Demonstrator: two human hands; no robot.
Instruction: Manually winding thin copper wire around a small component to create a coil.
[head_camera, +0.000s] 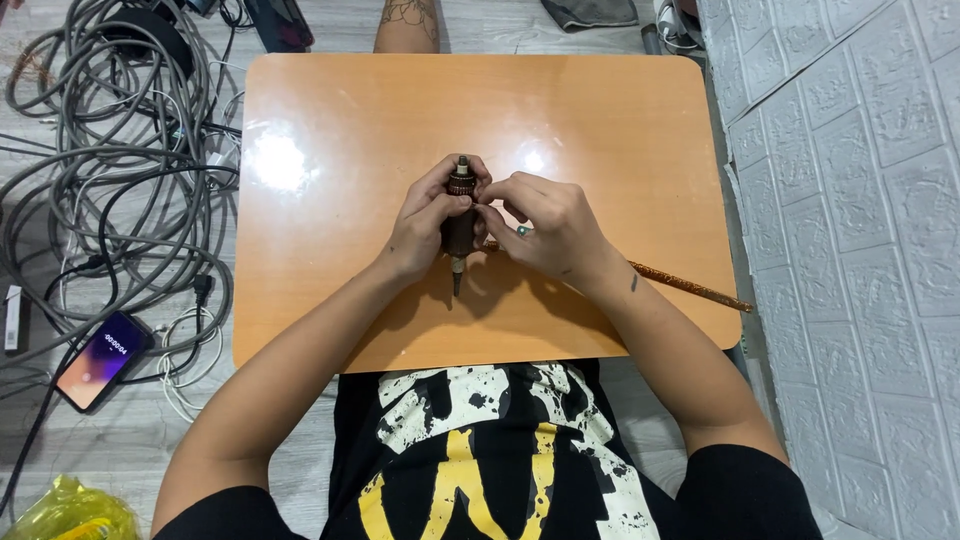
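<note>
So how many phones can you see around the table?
1: a phone with its screen lit, on the floor left of the table, beside the tangled cables. Others may be hidden under them.

Both hands (490, 225) grip dark motor rotor (460, 222), apparently, over table (330, 250).

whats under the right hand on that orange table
A thin brown patterned rod lies on the orange table, running under the right hand. Its near end is covered by the hand, so where it stops cannot be seen.
</note>
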